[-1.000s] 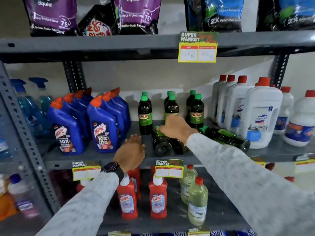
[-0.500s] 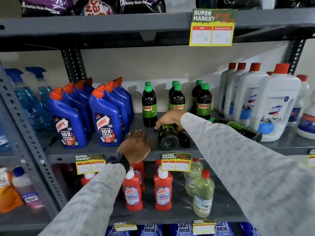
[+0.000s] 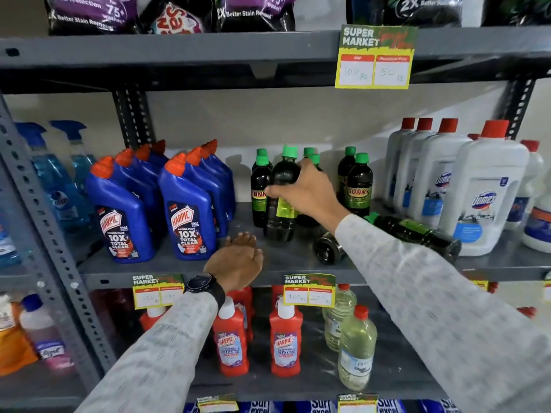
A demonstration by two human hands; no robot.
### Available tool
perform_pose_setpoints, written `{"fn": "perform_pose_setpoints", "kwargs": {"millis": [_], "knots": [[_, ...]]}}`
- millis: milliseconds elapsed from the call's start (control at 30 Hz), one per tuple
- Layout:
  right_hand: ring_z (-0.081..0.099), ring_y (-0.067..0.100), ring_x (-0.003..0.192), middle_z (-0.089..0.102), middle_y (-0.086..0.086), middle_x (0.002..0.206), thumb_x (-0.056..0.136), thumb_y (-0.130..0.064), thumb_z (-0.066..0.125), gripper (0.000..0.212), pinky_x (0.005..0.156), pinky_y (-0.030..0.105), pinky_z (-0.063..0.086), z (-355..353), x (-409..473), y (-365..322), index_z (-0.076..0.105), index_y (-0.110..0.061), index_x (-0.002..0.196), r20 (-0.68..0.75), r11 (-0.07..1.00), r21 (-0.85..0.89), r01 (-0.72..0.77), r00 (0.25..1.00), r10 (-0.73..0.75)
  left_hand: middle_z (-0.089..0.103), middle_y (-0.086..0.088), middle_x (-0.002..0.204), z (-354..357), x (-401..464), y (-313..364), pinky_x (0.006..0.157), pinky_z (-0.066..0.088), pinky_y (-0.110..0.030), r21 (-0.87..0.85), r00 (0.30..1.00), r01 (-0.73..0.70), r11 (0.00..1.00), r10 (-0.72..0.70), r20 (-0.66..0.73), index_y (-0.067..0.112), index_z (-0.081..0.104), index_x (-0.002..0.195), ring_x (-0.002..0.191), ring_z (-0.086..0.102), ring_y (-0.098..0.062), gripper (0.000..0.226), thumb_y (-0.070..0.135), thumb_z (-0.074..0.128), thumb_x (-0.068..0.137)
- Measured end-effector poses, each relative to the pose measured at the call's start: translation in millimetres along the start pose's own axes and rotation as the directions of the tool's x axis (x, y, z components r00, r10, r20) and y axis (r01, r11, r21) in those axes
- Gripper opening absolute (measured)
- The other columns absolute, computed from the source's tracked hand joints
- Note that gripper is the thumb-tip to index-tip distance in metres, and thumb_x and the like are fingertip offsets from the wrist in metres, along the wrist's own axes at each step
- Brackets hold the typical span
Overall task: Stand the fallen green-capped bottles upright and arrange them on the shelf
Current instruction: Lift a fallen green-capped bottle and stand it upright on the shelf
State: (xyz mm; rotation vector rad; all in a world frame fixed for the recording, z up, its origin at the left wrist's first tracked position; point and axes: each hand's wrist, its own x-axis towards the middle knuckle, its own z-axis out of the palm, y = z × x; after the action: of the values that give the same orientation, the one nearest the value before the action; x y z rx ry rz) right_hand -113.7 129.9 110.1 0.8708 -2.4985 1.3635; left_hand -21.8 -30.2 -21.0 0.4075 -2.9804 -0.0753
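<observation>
My right hand (image 3: 307, 195) grips a dark green-capped bottle (image 3: 283, 186) and holds it upright on the middle shelf (image 3: 179, 268), in front of the standing row. Several green-capped bottles stand behind it, one at the left (image 3: 261, 189) and one at the right (image 3: 359, 186). Two more lie fallen: one with its base toward me (image 3: 328, 248) beside my right wrist, another (image 3: 417, 234) lying across toward the white bottles. My left hand (image 3: 238, 260) rests open, palm down, on the shelf's front, holding nothing.
Blue Harpic bottles (image 3: 187, 213) stand to the left and white Domex bottles (image 3: 483, 198) to the right of the green-capped group. Blue spray bottles (image 3: 56, 180) sit far left. Red Harpic bottles (image 3: 232, 338) and pale bottles (image 3: 356, 350) fill the shelf below. Price tags (image 3: 308, 290) hang on the shelf edges.
My right hand has lifted one fallen bottle from lying on the shelf to standing upright. My left hand has stayed on the shelf front. The view has moved closer.
</observation>
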Motion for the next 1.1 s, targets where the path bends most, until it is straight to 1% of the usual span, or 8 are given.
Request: {"fn": "perform_pose_setpoints", "kwargs": {"millis": [167, 400, 533, 633, 733, 833, 933, 1100], "knots": [[0.069, 0.027, 0.099, 0.070, 0.003, 0.109, 0.068, -0.048, 0.087, 0.069, 0.076, 0.035, 0.051, 23.5, -15.0, 24.5, 0.050, -0.015, 0.115, -0.050, 0.980, -0.142, 0.138, 0.988, -0.146, 0.020, -0.014, 0.168, -3.2, -1.6, 1.8, 0.127, 0.011, -0.045, -0.039, 1.000, 0.012, 0.999, -0.013, -0.007, 0.005, 0.023, 0.158, 0.156, 0.015, -0.025, 0.061, 0.036, 0.022, 0.105], [0.065, 0.023, 0.100, 0.066, 0.003, 0.114, 0.069, -0.051, 0.088, 0.075, 0.078, 0.035, 0.052, 26.1, -19.3, 34.3, 0.046, -0.018, 0.120, -0.046, 0.986, -0.116, 0.121, 0.991, -0.127, 0.014, -0.012, 0.170, -8.8, -4.3, 5.6, 0.128, 0.009, -0.044, -0.043, 0.999, 0.013, 0.999, -0.012, 0.038, 0.007, 0.018, 0.159, 0.157, 0.011, -0.023, 0.062, 0.038, 0.021, 0.106], [0.062, 0.027, 0.120, 0.063, 0.006, 0.131, 0.075, -0.060, 0.082, 0.085, 0.089, 0.036, 0.050, 15.5, -17.7, 30.8, 0.044, -0.015, 0.137, 0.049, 0.988, -0.096, 0.120, 0.992, -0.116, 0.016, -0.013, 0.169, -7.2, -4.5, 3.9, 0.128, 0.010, -0.044, -0.049, 1.000, 0.001, 0.999, 0.000, 0.014, 0.007, 0.020, 0.159, 0.157, 0.013, -0.023, 0.062, 0.038, 0.021, 0.106], [0.061, 0.024, 0.126, 0.065, 0.003, 0.133, 0.091, -0.051, 0.072, 0.074, 0.107, 0.038, 0.048, -4.7, -3.7, 19.4, 0.047, -0.013, 0.149, 0.039, 0.988, 0.113, 0.101, 0.994, -0.106, 0.020, -0.013, 0.168, -1.6, -3.3, 2.1, 0.128, 0.009, -0.042, -0.039, 0.999, -0.007, 0.999, 0.006, -0.031, 0.006, 0.023, 0.158, 0.156, 0.016, -0.023, 0.061, 0.037, 0.022, 0.105], [0.061, 0.016, 0.123, 0.067, -0.005, 0.125, 0.101, -0.018, 0.063, 0.051, 0.113, 0.040, 0.047, -21.4, 16.3, 11.1, 0.051, -0.017, 0.151, 0.139, 0.941, 0.330, 0.075, 0.982, -0.127, 0.016, -0.011, 0.169, 0.8, -0.3, 1.7, 0.128, 0.007, -0.042, -0.034, 1.000, 0.017, 0.999, -0.017, -0.008, 0.007, 0.020, 0.159, 0.157, 0.012, -0.021, 0.063, 0.038, 0.017, 0.104], [0.060, 0.015, 0.126, 0.067, 0.000, 0.136, 0.100, 0.001, 0.058, 0.045, 0.109, 0.030, 0.047, -27.9, 25.2, 7.9, 0.060, -0.013, 0.143, 0.259, 0.941, 0.332, 0.066, 0.953, -0.158, 0.013, -0.012, 0.170, 1.0, 1.4, 2.1, 0.128, 0.008, -0.044, 0.001, 1.000, 0.015, 1.000, -0.015, 0.003, 0.006, 0.017, 0.159, 0.157, 0.010, -0.022, 0.067, 0.039, 0.012, 0.102], [0.063, 0.014, 0.119, 0.068, 0.000, 0.130, 0.098, 0.000, 0.063, 0.037, 0.106, 0.025, 0.047, -25.1, 28.7, 13.3, 0.069, -0.014, 0.132, 0.214, 0.956, 0.264, 0.125, 0.959, -0.184, 0.012, -0.015, 0.169, 3.0, 3.0, -1.1, 0.127, 0.010, -0.048, 0.051, 1.000, 0.013, 0.999, -0.014, 0.018, 0.004, 0.016, 0.159, 0.158, 0.009, -0.025, 0.081, 0.044, -0.001, 0.090], [0.063, 0.001, 0.078, 0.071, -0.008, 0.088, 0.086, -0.017, 0.083, 0.026, 0.078, 0.016, 0.052, -17.7, 31.9, 16.5, 0.077, -0.020, 0.111, 0.035, 0.970, 0.182, 0.159, 0.985, -0.168, 0.013, -0.013, 0.169, 4.1, 3.5, 0.8, 0.128, 0.008, -0.045, -0.007, 0.999, 0.049, 0.999, -0.049, 0.004, 0.005, 0.018, 0.159, 0.157, 0.009, -0.023, 0.071, 0.042, 0.007, 0.099]]}}
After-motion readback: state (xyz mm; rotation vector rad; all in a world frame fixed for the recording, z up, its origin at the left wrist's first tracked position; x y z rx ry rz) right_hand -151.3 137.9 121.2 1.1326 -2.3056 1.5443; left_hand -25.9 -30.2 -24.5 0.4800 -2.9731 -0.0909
